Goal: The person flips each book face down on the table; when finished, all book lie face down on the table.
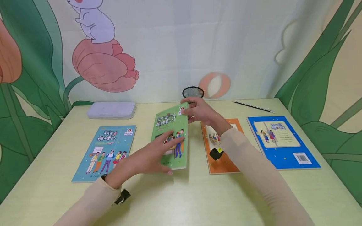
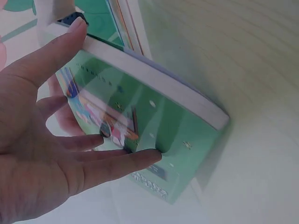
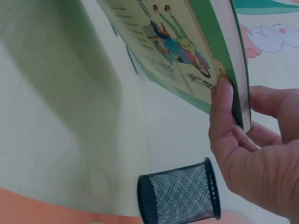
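A green book [image 1: 181, 124] with cartoon children on its cover is tilted up off the middle of the table. Its upper right corner is pinched by my right hand [image 1: 201, 111]; in the right wrist view the fingers and thumb grip the corner [image 3: 243, 116] from both faces, and the printed back cover shows. My left hand [image 1: 149, 156] lies across the lower part of the front cover, its fingers spread and fairly straight. The left wrist view shows these fingertips at the cover [image 2: 177, 126], with the thumb by the page edge.
A light blue book [image 1: 108, 150] lies at left, with a pale pencil case [image 1: 111, 110] behind it. Right of centre is an orange book [image 1: 207, 160], partly under my right forearm, then a blue book [image 1: 285, 157]. A black mesh pen holder [image 1: 193, 92] and a pencil [image 1: 253, 107] are at the back.
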`<state>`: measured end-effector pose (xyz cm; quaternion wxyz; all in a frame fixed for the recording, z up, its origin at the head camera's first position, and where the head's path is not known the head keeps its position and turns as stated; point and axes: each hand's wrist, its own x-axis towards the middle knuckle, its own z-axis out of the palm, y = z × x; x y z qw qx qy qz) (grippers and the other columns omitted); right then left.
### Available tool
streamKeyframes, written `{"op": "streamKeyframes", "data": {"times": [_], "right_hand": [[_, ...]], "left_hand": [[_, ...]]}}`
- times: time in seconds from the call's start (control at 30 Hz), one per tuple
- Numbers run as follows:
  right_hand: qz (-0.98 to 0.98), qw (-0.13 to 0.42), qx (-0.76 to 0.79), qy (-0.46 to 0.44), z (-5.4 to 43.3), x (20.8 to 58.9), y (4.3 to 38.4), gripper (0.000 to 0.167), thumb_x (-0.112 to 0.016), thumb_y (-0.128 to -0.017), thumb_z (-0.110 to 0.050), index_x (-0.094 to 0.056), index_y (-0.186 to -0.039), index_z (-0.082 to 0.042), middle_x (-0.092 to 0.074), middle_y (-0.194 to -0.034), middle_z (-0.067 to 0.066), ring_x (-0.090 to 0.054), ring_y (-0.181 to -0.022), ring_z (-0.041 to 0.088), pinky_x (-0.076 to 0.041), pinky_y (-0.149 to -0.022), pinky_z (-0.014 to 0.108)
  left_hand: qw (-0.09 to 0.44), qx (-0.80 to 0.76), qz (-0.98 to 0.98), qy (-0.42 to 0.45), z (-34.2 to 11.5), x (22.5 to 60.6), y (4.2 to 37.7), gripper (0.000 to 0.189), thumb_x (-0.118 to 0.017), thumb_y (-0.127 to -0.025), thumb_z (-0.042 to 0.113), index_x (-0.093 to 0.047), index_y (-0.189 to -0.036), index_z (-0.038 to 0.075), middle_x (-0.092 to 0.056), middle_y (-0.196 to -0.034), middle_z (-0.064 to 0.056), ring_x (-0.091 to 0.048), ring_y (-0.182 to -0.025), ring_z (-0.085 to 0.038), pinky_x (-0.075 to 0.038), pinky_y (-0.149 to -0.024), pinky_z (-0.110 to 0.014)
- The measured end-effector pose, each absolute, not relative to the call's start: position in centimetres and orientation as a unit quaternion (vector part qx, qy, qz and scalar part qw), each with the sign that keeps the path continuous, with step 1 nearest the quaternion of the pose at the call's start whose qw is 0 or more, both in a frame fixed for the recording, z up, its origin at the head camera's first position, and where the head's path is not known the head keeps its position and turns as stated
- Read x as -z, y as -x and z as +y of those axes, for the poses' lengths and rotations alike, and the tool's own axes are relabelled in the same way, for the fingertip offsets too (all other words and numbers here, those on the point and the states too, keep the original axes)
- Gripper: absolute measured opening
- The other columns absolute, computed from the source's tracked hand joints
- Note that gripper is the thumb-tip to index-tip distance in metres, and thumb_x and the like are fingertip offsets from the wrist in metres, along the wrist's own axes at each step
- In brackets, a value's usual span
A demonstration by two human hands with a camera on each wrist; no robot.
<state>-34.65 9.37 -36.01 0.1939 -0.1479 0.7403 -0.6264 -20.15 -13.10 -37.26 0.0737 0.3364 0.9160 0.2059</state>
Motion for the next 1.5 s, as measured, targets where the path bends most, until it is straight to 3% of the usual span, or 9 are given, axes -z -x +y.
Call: {"op": "streamKeyframes", "data": {"times": [0.43, 0.7, 0.8, 0.9, 1.03, 1.17, 1.3, 1.5], "right_hand": [[0.737, 0.188, 0.64, 0.111, 9.3, 34.5, 34.7, 0.046, -0.061, -0.096, -0.001, -0.05, -0.141, -0.006, -0.063, -0.1, 0.012, -0.07, -0.062, 0.017, -0.06, -0.061, 0.03], [0.746, 0.173, 0.635, 0.1, 9.4, 33.7, 35.0, 0.042, -0.062, -0.096, -0.002, -0.052, -0.137, -0.005, -0.064, -0.104, 0.016, -0.072, -0.065, 0.019, -0.062, -0.065, 0.034], [0.75, 0.168, 0.634, 0.087, 9.5, 33.7, 35.1, 0.042, -0.061, -0.097, -0.003, -0.052, -0.137, -0.006, -0.062, -0.104, 0.016, -0.072, -0.066, 0.02, -0.061, -0.063, 0.032], [0.753, 0.165, 0.633, 0.073, 9.6, 33.7, 35.2, 0.043, -0.061, -0.096, -0.003, -0.051, -0.138, -0.005, -0.06, -0.103, 0.016, -0.071, -0.066, 0.019, -0.061, -0.063, 0.032], [0.755, 0.163, 0.633, 0.054, 9.7, 34.0, 35.4, 0.045, -0.061, -0.096, -0.003, -0.05, -0.14, -0.003, -0.06, -0.104, 0.015, -0.069, -0.065, 0.018, -0.061, -0.062, 0.03], [0.757, 0.159, 0.633, 0.039, 10.0, 34.3, 35.6, 0.046, -0.061, -0.096, -0.004, -0.05, -0.141, -0.001, -0.058, -0.106, 0.017, -0.067, -0.063, 0.017, -0.061, -0.064, 0.031], [0.752, 0.149, 0.641, 0.033, 10.1, 34.3, 35.9, 0.045, -0.063, -0.095, -0.005, -0.052, -0.139, 0.0, -0.061, -0.101, 0.017, -0.067, -0.06, 0.015, -0.061, -0.064, 0.032], [0.738, 0.142, 0.66, 0.027, 10.1, 33.9, 36.0, 0.037, -0.066, -0.094, -0.006, -0.056, -0.13, -0.003, -0.064, -0.08, 0.008, -0.066, -0.058, 0.014, -0.058, -0.054, 0.025]], "left_hand": [[-0.001, -0.169, 0.925, -0.34, -11.0, 37.5, 19.9, 0.106, -0.094, -0.067, 0.035, -0.036, -0.156, 0.03, -0.019, -0.164, -0.015, -0.032, -0.146, -0.038, -0.048, -0.106, -0.051], [-0.019, -0.17, 0.926, -0.337, -11.0, 37.2, 19.7, 0.09, -0.087, -0.078, 0.022, -0.038, -0.154, 0.028, -0.025, -0.164, -0.016, -0.044, -0.14, -0.041, -0.055, -0.096, -0.049], [-0.016, -0.189, 0.919, -0.345, -11.3, 36.9, 19.8, 0.081, -0.083, -0.081, 0.015, -0.044, -0.151, 0.025, -0.031, -0.161, -0.021, -0.056, -0.129, -0.044, -0.06, -0.08, -0.039], [-0.017, -0.208, 0.91, -0.359, -11.6, 36.6, 19.9, 0.072, -0.078, -0.084, 0.006, -0.049, -0.148, 0.022, -0.037, -0.158, -0.023, -0.063, -0.12, -0.044, -0.058, -0.066, -0.025], [-0.033, -0.223, 0.901, -0.37, -12.1, 36.4, 20.1, 0.066, -0.07, -0.085, -0.005, -0.051, -0.145, 0.015, -0.044, -0.154, -0.02, -0.072, -0.097, -0.032, -0.051, -0.058, -0.017], [-0.06, -0.235, 0.896, -0.373, -12.5, 36.3, 20.2, 0.067, -0.065, -0.085, -0.013, -0.049, -0.146, 0.011, -0.051, -0.149, -0.018, -0.06, -0.072, -0.02, -0.042, -0.052, -0.018], [-0.089, -0.253, 0.888, -0.373, -12.8, 36.5, 20.5, 0.071, -0.06, -0.084, -0.017, -0.046, -0.148, 0.011, -0.056, -0.145, -0.017, -0.058, -0.075, -0.021, -0.043, -0.054, -0.02], [-0.118, -0.276, 0.884, -0.357, -13.1, 36.6, 20.8, 0.071, -0.058, -0.083, -0.02, -0.047, -0.148, 0.009, -0.058, -0.143, -0.013, -0.065, -0.092, -0.023, -0.052, -0.069, -0.028]]}}
